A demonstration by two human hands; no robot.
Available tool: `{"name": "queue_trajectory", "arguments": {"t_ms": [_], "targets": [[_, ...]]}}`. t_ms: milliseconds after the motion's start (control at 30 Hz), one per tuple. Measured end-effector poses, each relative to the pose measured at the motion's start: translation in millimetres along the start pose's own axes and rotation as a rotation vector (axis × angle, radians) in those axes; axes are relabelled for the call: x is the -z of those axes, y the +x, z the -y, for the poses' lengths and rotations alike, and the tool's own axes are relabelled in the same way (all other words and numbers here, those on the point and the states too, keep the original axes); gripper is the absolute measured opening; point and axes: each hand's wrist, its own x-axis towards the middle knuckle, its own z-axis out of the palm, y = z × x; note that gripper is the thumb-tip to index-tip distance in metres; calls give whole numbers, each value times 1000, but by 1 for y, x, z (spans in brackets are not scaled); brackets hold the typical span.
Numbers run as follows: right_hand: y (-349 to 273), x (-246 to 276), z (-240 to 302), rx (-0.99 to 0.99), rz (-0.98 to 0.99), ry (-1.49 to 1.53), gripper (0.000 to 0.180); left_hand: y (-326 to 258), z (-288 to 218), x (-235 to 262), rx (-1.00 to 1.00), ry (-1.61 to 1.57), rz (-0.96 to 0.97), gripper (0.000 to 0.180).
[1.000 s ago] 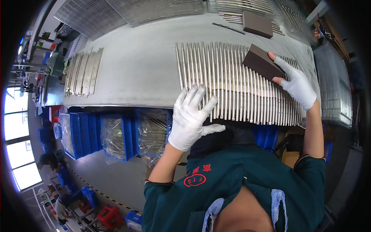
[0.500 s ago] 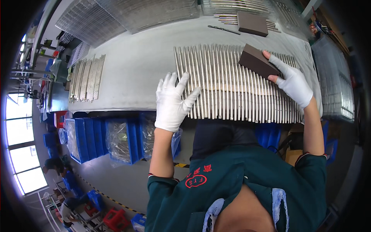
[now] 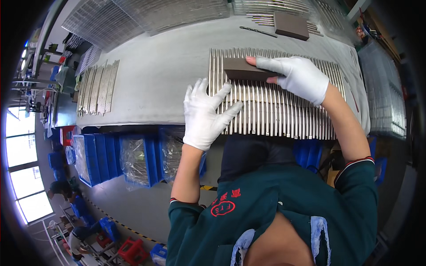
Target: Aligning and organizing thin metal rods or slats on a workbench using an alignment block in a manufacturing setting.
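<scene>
A wide row of slim silver metal rods [image 3: 275, 115] lies side by side on the cloth-covered table in front of me. My right hand [image 3: 301, 77], in a white glove with bare thumb and fingertip, grips a dark brown rectangular block [image 3: 248, 71]. The block rests over the upper part of the rods, toward the row's left. My left hand [image 3: 206, 113], also gloved, lies with fingers spread at the row's left end. Its thumb and forefinger reach over the outermost rods; the palm side is hidden.
A second brown block [image 3: 290, 25] sits on some rods at the back, beside a drill bit [image 3: 258, 32]. Another rod group [image 3: 98, 88] lies at the table's left. Clear plastic trays [image 3: 177, 17] line the far edge. Blue bins [image 3: 100, 155] stand below the front edge. People work at lower left.
My right hand has slid the brown block leftward across the rods and turned it more level. My left hand has shifted slightly right, and the row's left edge has straightened.
</scene>
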Motion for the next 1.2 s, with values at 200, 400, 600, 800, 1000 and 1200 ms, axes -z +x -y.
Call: {"name": "queue_trajectory", "arguments": {"t_ms": [200, 400, 600, 800, 1000, 1200], "targets": [[-29, 17, -24, 110, -113, -29, 64, 4, -4, 1, 16, -35, 28, 53], [-1, 8, -5, -15, 17, -27, 68, 1, -1, 1, 0, -13, -2, 52], [-13, 10, -11, 96, -82, -48, 71, 2, -5, 1, -1, -16, 21, 52], [3, 5, -1, 72, -20, -70, 68, 1, -1, 1, -15, -8, -8, 52], [-7, 7, -10, 57, -67, -20, 69, 5, -4, 2, -5, -67, 28, 51], [12, 7, 4, 39, 4, 36, 71, 4, -1, 1, -28, -49, -16, 50]]}}
